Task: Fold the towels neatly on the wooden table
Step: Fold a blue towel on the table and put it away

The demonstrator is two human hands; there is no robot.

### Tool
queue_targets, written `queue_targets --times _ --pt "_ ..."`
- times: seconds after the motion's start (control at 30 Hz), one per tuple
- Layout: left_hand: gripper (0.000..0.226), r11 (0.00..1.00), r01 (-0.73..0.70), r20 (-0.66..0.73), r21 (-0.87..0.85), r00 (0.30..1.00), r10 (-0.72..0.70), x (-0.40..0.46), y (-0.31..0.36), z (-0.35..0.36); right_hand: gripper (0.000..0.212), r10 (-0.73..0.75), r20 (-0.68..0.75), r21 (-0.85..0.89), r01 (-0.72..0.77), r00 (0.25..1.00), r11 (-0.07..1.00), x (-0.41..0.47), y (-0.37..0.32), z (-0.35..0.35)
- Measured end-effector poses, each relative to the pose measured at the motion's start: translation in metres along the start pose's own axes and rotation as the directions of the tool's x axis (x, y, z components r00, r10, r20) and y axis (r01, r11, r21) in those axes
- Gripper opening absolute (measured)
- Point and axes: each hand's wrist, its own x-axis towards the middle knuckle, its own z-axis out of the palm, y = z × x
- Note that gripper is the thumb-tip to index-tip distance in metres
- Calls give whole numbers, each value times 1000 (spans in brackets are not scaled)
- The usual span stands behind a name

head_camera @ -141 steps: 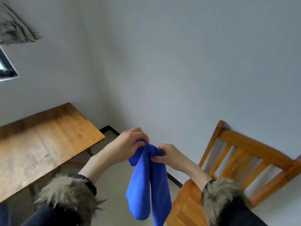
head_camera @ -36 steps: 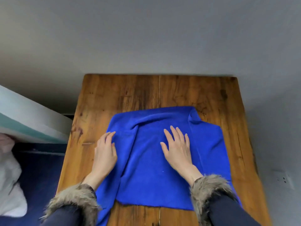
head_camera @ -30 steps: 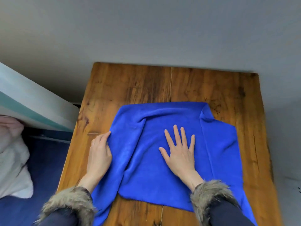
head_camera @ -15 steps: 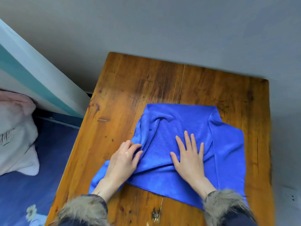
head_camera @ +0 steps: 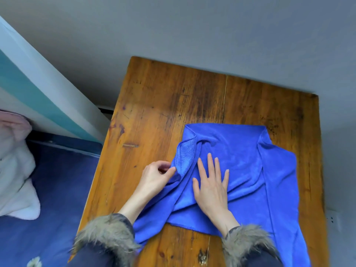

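Observation:
A blue towel (head_camera: 244, 151) lies spread and rumpled on the wooden table (head_camera: 173, 97); its near right part hangs over the table's front edge. My right hand (head_camera: 211, 184) presses flat on the towel's middle with straight, spread fingers. My left hand (head_camera: 156, 176) is at the towel's left edge and pinches a raised flap of cloth between thumb and fingers. That left edge is lifted and turned in toward the middle, showing its ribbed underside.
A grey wall runs right behind the table. To the left stands a white and teal panel (head_camera: 38, 93). Below it lie a dark blue bed cover (head_camera: 57, 199) and a white and pink pillow (head_camera: 13, 170). A wall socket (head_camera: 334, 218) shows at the right.
Earlier I held the towel bunched in the air; now it lies on the table. In the last second my left hand gathered the left edge and lifted it inward, while my right hand stayed pressed down.

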Motion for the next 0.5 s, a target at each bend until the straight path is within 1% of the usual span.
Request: queue_targets --times 0.03,0.1,0.2,0.3,0.37,0.43,0.5 --pt "18 999 6 -8 -40 1000 -6 0 1 -2 60 26 17 -4 -26 999 1000 0 -3 -1" --pt "19 996 12 -16 -89 1000 -14 -3 2 -6 62 63 57 -12 -62 996 998 -1 -7 1" --pt "23 993 -17 -13 -116 1000 16 -12 0 -4 63 71 84 -23 -70 994 997 -4 -9 7" --pt "24 995 -64 -52 -77 997 60 -16 -2 4 63 72 94 -41 -68 993 997 -5 -10 10" --pt "19 996 -78 -81 -54 994 73 -14 -2 7 61 76 103 -52 -71 992 996 -6 -10 10" --pt "9 997 -60 -81 -41 995 56 -9 -1 6 63 79 118 -59 -72 990 996 -6 -8 9" --pt "7 995 1 -99 -98 995 -11 2 -1 -8 68 71 143 -47 -65 987 997 -5 -6 8"
